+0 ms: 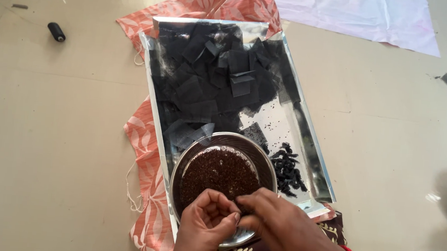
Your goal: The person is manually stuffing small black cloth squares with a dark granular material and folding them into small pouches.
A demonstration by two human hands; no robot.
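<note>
Both hands (237, 217) pinched together, perhaps grasping black mesh, over round bowl (223, 181), tray (314, 148) lengthwise away.

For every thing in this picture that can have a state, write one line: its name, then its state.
Steel bowl: holds dark brown grains.
Silver tray: strewn with black mesh squares.
Small black bundles: piled beside the bowl.
Left hand: fingers curled.
Right hand: pinching at left fingertips.
Black spool: lying on floor.

We count two hands, the left hand (206, 220) and the right hand (279, 225), one round steel bowl (195, 155) of dark seeds, one silver tray (313, 164), one black thread spool (56, 31), one orange patterned cloth (147, 151), one white sheet (360, 14), and black mesh squares (217, 72) too many and overlapped to number.
</note>
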